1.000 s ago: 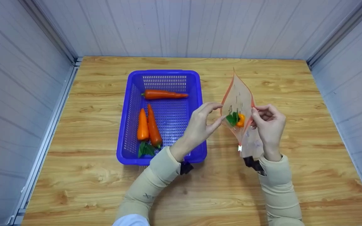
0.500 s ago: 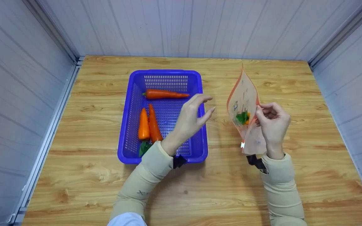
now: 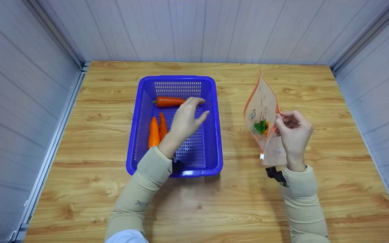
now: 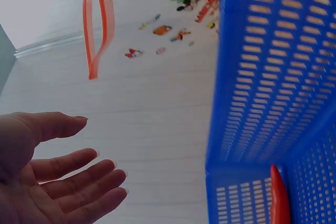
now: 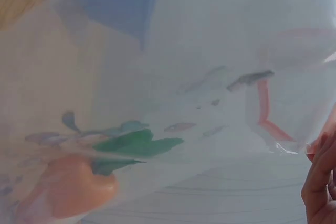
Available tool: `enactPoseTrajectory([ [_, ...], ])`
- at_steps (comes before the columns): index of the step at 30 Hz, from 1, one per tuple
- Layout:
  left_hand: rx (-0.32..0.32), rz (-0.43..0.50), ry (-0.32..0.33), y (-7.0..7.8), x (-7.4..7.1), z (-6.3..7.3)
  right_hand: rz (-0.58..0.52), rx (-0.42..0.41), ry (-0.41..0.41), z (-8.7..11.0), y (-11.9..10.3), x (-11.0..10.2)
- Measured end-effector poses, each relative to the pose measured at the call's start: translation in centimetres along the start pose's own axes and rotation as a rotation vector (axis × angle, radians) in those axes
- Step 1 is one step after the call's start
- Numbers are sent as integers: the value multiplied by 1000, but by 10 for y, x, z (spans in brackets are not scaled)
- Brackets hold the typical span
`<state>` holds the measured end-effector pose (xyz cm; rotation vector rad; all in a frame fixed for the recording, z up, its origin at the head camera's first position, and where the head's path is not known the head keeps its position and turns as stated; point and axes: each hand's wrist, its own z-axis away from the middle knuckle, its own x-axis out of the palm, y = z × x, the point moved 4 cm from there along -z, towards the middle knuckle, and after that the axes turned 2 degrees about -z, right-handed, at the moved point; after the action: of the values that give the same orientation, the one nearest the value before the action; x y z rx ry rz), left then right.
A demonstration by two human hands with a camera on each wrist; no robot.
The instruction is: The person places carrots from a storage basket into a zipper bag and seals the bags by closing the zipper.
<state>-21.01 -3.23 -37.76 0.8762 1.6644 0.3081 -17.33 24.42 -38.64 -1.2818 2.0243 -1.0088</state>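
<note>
My left hand hovers over the blue basket, thumb and fingers apart with nothing between them. Beneath it a reddish-orange carrot lies crosswise at the basket's far end, its tip partly covered by the hand. A bright orange carrot and a darker one lie lengthwise at the left, their lower ends hidden by my wrist. At the right, my right hand pinches the orange zip edge of a clear printed zip bag, whose mouth gapes. An orange vegetable with green leaves sits inside.
A white slider sits at the near end of the bag's zip. The wood-grain table is bounded by pale panel walls at the back and both sides.
My left hand has let go of the bag's left edge region and moved left over the basket. The right hand and bag shifted slightly right, then stayed still.
</note>
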Motion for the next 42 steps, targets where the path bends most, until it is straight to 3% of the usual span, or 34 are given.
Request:
enactPoseTrajectory([
  [2,-38,-17,-26,-7,-1,-3,5,21,-1,0,-8,3],
  [13,-271,-119,-181,-49,2,-19,31,42,-8,1,-9,5],
  [18,-345,-144,-211,-70,3,-28,38,50,-16,2,-8,5],
  [22,-357,-182,-175,-88,2,-35,43,41,-30,3,-11,5],
  [29,-359,-153,-149,-109,4,-45,49,40,-38,3,-13,7],
  [36,-348,-246,-135,-127,13,-54,47,74,-19,5,-5,7],
  [42,-378,-319,-136,-150,18,-55,58,66,-19,7,-3,9],
])
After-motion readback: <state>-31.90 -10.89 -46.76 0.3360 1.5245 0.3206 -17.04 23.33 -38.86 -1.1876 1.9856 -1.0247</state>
